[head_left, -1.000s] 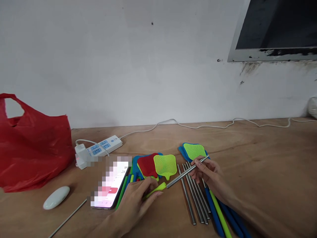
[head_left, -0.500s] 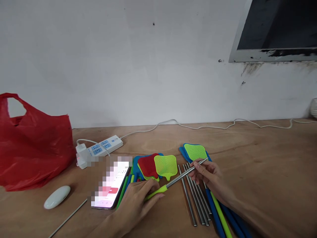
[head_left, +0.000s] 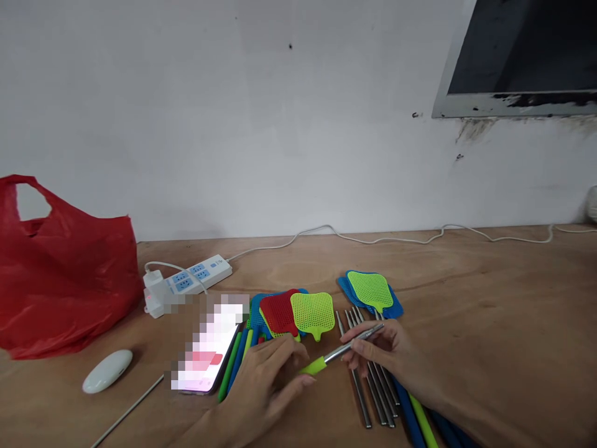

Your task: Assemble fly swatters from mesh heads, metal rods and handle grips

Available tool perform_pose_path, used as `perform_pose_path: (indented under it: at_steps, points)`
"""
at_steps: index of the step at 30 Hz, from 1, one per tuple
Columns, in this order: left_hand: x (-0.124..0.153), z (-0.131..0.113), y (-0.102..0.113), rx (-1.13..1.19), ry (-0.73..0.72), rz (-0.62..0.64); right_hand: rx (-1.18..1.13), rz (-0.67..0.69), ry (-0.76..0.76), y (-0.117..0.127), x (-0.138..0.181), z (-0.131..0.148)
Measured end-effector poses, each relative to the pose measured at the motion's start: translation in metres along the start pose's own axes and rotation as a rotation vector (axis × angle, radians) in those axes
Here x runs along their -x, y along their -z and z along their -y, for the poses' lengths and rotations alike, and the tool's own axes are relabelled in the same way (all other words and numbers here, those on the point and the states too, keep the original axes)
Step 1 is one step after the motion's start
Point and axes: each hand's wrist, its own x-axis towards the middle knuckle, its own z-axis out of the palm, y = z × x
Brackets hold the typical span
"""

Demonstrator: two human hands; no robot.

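Note:
My left hand (head_left: 263, 386) is closed around a yellow-green handle sleeve (head_left: 315, 366), with its thumb and fingertips near the sleeve's end. A silver metal rod (head_left: 347, 350) sticks out of that end, slanting up to the right. The fingers of my right hand (head_left: 385, 351) pinch the rod near its far end. Several loose metal rods (head_left: 359, 398) lie side by side under and beside my right hand. Just behind it are a yellow-green fly swatter head (head_left: 370, 289) and blue ones. Another pile behind my left hand has a red swatter head (head_left: 280, 312) and a yellow-green swatter head (head_left: 312, 312).
Blue and green handles (head_left: 410, 414) lie under my right forearm; more handles (head_left: 236, 361) lie left of my left hand. Further left are a lit phone (head_left: 209, 358), a white oval object (head_left: 108, 371), a power strip (head_left: 200, 275) and a red plastic bag (head_left: 69, 274).
My right hand has moved down and left, closer to my left hand. Less of the metal rod shows between the sleeve and my right fingers. The sleeve's end has shifted slightly right.

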Motion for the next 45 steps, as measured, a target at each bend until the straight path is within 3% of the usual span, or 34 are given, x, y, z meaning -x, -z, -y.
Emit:
perform_pose_path:
  at_steps: [4,8,14,24,30,38,42,45]
  points:
    - [-0.001,0.002,0.005,0.043,0.044,0.009,-0.057,-0.216,0.107,0.007,-0.005,-0.001]
    - [-0.001,0.010,0.001,-0.109,0.084,0.057,-0.033,-0.398,0.201,0.014,-0.005,-0.001]
    - [-0.005,0.010,-0.001,-0.271,0.081,0.188,0.082,-0.492,0.309,0.013,0.005,0.001]
    - [-0.007,0.012,-0.002,-0.281,0.121,0.142,0.323,-0.357,0.524,0.003,0.014,0.002]
    - [-0.004,0.016,-0.004,-0.327,0.083,0.139,0.363,-0.284,0.552,0.009,0.016,-0.009]
    - [-0.006,0.012,-0.002,-0.270,0.101,0.159,0.582,-0.038,0.376,-0.001,0.011,0.002]
    - [-0.006,0.012,-0.001,-0.251,0.122,0.161,0.390,0.025,0.202,-0.003,0.011,-0.002]
    - [-0.006,0.012,0.000,-0.226,0.124,0.157,0.217,-0.033,0.112,-0.004,0.009,-0.003]
